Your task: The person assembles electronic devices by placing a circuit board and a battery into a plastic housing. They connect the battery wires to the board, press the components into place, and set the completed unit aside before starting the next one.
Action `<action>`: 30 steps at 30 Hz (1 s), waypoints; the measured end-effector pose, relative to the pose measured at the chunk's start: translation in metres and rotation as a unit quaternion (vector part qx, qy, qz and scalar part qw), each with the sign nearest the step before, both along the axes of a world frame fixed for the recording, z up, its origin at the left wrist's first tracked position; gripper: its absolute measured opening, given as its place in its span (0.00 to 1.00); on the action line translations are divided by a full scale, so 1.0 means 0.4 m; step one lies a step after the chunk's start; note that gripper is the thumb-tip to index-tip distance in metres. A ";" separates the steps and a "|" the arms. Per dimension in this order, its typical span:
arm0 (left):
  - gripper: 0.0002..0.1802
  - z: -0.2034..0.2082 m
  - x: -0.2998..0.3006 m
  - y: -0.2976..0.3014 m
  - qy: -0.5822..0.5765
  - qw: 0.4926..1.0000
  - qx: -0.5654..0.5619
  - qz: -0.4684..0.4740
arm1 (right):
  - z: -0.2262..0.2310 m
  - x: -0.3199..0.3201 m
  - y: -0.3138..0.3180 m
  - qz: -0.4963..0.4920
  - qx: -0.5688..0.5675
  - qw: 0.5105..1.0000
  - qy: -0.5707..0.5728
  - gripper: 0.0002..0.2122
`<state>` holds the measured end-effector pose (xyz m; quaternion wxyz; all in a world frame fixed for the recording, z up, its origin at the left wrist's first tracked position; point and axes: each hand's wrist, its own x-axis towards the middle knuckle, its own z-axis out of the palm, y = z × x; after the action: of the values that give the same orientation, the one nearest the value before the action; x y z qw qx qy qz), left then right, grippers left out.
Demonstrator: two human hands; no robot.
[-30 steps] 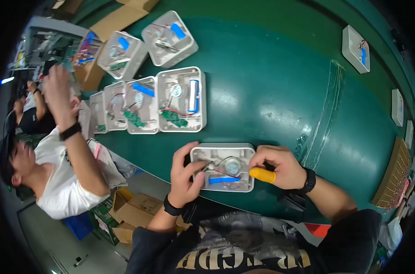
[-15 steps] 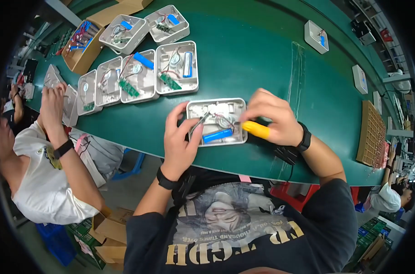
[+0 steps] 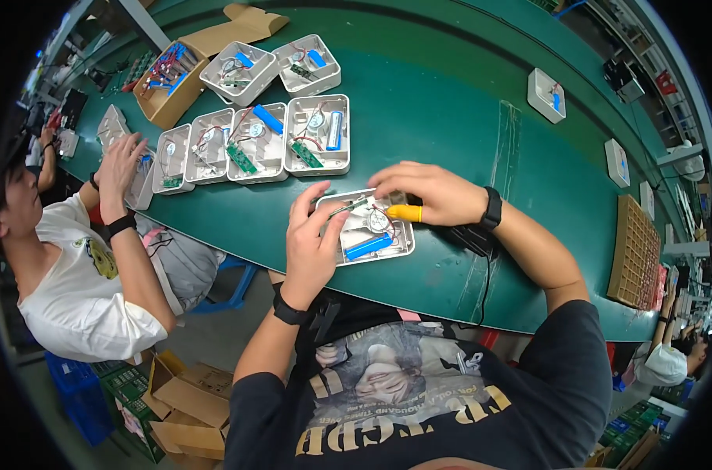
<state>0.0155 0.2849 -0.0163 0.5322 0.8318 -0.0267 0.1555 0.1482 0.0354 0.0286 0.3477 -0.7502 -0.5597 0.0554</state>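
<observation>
We steady the white housing (image 3: 369,227) with our left hand (image 3: 313,239) clamped at its nine o'clock edge so our right hand (image 3: 426,192), fisted around the yellow-handled tool (image 3: 404,212), can work inside.

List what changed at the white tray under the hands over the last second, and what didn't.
Little changed. The right hand keeps the yellow-handled tool at the tray; the left hand still steadies the tray's left edge. The blue cell stays inside. The camera's angle shifted; the co-worker's hand on the left moved from raised to over a tray.
</observation>
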 end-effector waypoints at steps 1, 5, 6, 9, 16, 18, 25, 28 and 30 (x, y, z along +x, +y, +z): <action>0.09 0.007 0.010 0.005 0.003 1.000 0.014 -0.019 | -0.002 -0.008 -0.002 0.012 -0.015 1.000 0.010 0.15; 0.09 0.058 0.067 0.014 0.005 0.995 0.072 -0.065 | 0.031 -0.011 -0.029 -0.035 -0.081 0.996 -0.009 0.14; 0.09 0.065 0.071 0.013 0.007 0.992 0.090 -0.088 | 0.023 -0.008 -0.025 -0.032 -0.076 0.997 -0.006 0.14; 0.09 0.055 0.040 0.010 0.045 0.994 0.060 -0.073 | 0.001 0.000 0.002 -0.002 0.068 0.995 -0.071 0.14; 0.10 0.027 0.020 -0.004 0.112 0.990 -0.065 -0.049 | -0.010 0.021 0.028 0.070 0.067 0.989 -0.116 0.16; 0.10 0.023 0.015 -0.005 0.119 0.989 -0.067 -0.052 | -0.017 0.025 0.031 0.082 0.076 0.987 -0.119 0.17; 0.11 0.027 0.022 0.000 0.118 0.988 -0.077 -0.059 | 0.000 0.034 0.021 0.087 0.092 0.977 -0.171 0.14; 0.11 0.017 0.020 0.008 0.114 0.989 -0.066 -0.065 | 0.014 0.030 0.025 0.090 0.073 0.978 -0.176 0.14; 0.11 0.004 0.016 0.008 0.093 0.992 -0.050 -0.064 | 0.012 0.027 0.029 0.095 0.058 0.978 -0.176 0.14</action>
<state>0.0218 0.2880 -0.0149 0.5821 0.8116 -0.0226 0.0439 0.1588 0.0469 0.0336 0.2800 -0.6698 -0.6834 -0.0773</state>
